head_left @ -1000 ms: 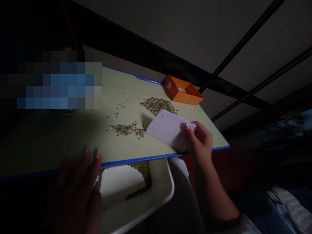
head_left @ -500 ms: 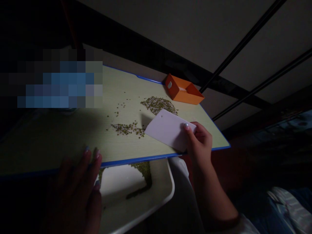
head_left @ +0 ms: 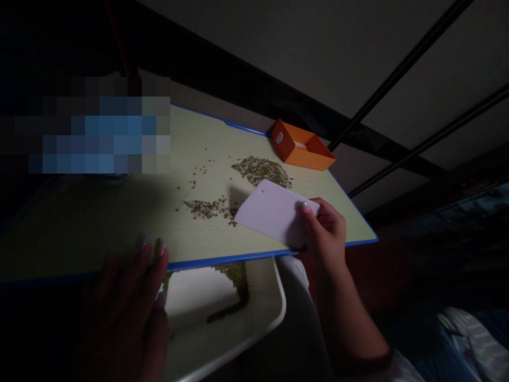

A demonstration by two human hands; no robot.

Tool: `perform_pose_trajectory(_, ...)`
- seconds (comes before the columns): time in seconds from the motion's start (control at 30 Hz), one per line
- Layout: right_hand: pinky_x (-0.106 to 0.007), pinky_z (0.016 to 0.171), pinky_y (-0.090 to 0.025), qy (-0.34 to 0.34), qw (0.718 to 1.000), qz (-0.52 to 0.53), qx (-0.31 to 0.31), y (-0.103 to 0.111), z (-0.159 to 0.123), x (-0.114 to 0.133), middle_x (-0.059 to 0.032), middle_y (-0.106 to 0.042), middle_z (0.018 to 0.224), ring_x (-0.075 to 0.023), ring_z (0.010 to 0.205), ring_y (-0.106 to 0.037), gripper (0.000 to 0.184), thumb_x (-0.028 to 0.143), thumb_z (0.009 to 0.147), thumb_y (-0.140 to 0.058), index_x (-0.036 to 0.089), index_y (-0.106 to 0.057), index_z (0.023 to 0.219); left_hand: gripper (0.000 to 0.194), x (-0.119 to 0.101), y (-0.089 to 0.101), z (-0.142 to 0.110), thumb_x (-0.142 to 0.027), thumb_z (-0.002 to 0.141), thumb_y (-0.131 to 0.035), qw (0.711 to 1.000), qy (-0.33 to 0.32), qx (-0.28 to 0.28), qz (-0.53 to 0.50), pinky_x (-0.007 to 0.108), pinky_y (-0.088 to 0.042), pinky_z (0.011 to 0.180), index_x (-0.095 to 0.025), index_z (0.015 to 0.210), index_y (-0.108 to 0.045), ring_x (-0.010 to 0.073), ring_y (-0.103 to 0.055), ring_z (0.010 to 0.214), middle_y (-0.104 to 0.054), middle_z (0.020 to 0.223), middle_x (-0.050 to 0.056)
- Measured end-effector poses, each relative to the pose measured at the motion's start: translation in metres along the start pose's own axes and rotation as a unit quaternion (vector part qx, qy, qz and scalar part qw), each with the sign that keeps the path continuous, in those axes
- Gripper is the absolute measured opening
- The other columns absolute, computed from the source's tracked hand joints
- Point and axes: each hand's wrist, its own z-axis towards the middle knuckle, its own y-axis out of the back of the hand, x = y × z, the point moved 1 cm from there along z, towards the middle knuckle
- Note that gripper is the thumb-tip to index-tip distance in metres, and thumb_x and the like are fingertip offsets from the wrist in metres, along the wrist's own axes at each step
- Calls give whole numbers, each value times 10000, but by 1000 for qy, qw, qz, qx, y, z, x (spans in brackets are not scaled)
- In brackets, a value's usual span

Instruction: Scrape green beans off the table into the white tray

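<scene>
My right hand [head_left: 326, 227] pinches a flat white plastic scraper [head_left: 274, 212] by its right end, thumb on top. The scraper slants over the table, its lower left corner touching a thin strip of small greenish-brown seeds [head_left: 207, 207]. Behind it lies a larger heap of the same seeds [head_left: 260, 171], partly covered from view by the scraper. My left hand [head_left: 131, 297] is in shadow, fingers stretched out over the near table edge, holding nothing. Below that edge stands a white plastic tub [head_left: 278, 297] with more seeds along its inner side.
An orange open box [head_left: 308, 160] stands at the far right corner of the pale table [head_left: 199, 239], which has a blue rim. A blurred-out area covers the far left. Striped fabric [head_left: 473, 331] shows at lower right, and a panelled wall [head_left: 278, 48] rises behind.
The scraper's left corner has shifted very slightly left and down against the seed strip. The left hand keeps its place; the view has shifted a little.
</scene>
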Motion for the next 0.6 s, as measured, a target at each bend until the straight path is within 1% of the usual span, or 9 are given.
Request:
perform_pose_trajectory(0.03, -230, 463, -221, -1, 1000, 0, 0, 0, 0, 0, 60, -445, 576, -97, 519, -340, 345, 501, 797, -736, 203, -601, 688, 702, 0, 0, 0, -200, 861, -439, 1000, -2, -2, -1, 505, -161, 1327, -360, 1512, -231, 227, -144, 1571, -241, 1669, -98)
perform_pose_trajectory(0.17, -229, 471, -235, 4, 1000, 11, 4, -2, 0, 1, 59, -450, 579, -98, 526, -346, 343, 496, 789, -747, 204, -603, 682, 690, -1, 1, 2, -186, 870, -425, 1000, -13, -7, 3, 407, -133, 1330, -326, 1517, -230, 182, -131, 1570, -220, 1678, -97)
perform_pose_trajectory(0.2, -230, 474, -241, 5, 1000, 14, 4, -2, 0, 1, 60, -449, 579, -98, 527, -347, 340, 491, 789, -748, 204, -603, 680, 691, -1, 1, 3, -182, 870, -424, 1000, -18, -8, 6, 406, -132, 1330, -320, 1518, -227, 180, -122, 1571, -217, 1679, -91)
perform_pose_trajectory(0.27, -230, 480, -251, 4, 1000, 18, 4, -4, 1, 1, 62, -447, 579, -97, 527, -345, 332, 479, 794, -749, 204, -602, 680, 695, -1, 1, 2, -181, 868, -430, 1000, -22, -7, 7, 447, -145, 1329, -314, 1519, -227, 198, -120, 1574, -241, 1675, -66)
perform_pose_trajectory(0.33, -229, 483, -256, 6, 1000, 19, 7, -5, 2, 1, 62, -453, 582, -96, 529, -349, 325, 476, 795, -748, 204, -608, 686, 697, -1, 1, 2, -182, 863, -448, 1000, -17, -4, 7, 490, -177, 1322, -308, 1516, -242, 225, -142, 1573, -289, 1662, -34)
perform_pose_trajectory(0.4, -226, 482, -257, 8, 1000, 17, 11, -7, 2, 2, 58, -469, 587, -98, 536, -363, 328, 486, 786, -750, 202, -615, 693, 696, -1, 1, 1, -184, 860, -463, 1000, -6, 1, 6, 509, -196, 1315, -307, 1513, -257, 240, -158, 1571, -314, 1654, -17)
perform_pose_trajectory(0.47, -224, 479, -257, 10, 1000, 11, 14, -9, 3, 3, 53, -483, 590, -101, 541, -375, 339, 504, 778, -747, 201, -619, 697, 695, -2, 2, 1, -181, 861, -459, 1000, 0, -3, 5, 500, -188, 1318, -321, 1512, -257, 230, -166, 1570, -305, 1657, -31)
perform_pose_trajectory(0.6, -221, 472, -268, 0, 999, 14, 35, -14, 5, 5, 53, -497, 591, -100, 535, -377, 345, 518, 771, -742, 205, -612, 707, 703, -3, 3, 2, -172, 860, -449, 1000, -17, -9, 3, 409, -146, 1325, -315, 1516, -244, 185, -132, 1572, -249, 1671, -73)
